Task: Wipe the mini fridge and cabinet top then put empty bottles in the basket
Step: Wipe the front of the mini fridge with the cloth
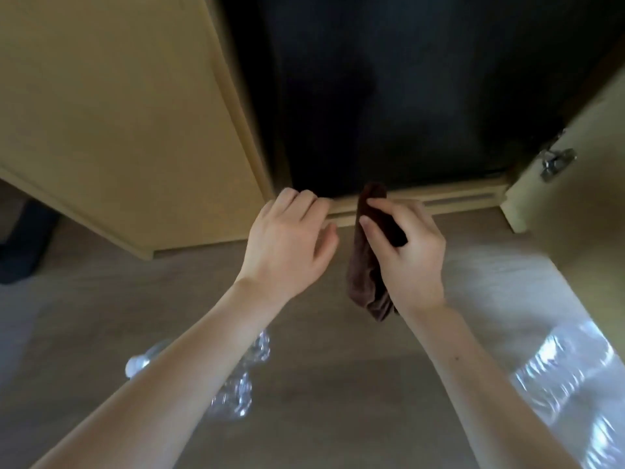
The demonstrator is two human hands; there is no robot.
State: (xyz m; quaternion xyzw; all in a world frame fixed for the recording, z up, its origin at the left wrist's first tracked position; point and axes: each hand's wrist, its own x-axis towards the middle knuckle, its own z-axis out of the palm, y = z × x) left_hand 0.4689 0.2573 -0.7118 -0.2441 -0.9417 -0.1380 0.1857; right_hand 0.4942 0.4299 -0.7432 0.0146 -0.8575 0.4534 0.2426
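Note:
The black mini fridge (389, 96) fills the open cabinet bay ahead, its front dark and plain. My right hand (411, 252) grips a folded brown cloth (367, 265) just in front of the fridge's bottom edge; the cloth hangs down below my palm. My left hand (291, 242) hovers beside it with loosely curled fingers near the wooden plinth (456, 201), holding nothing. Crumpled clear plastic bottles (236, 377) lie on the floor under my left forearm. More clear bottles (571, 377) lie blurred at the lower right.
A beige cabinet door (118, 113) stands open on the left, and another door with a metal hinge (556, 162) on the right. The floor (321, 384) is pale wood. A dark object (23, 242) sits at the far left.

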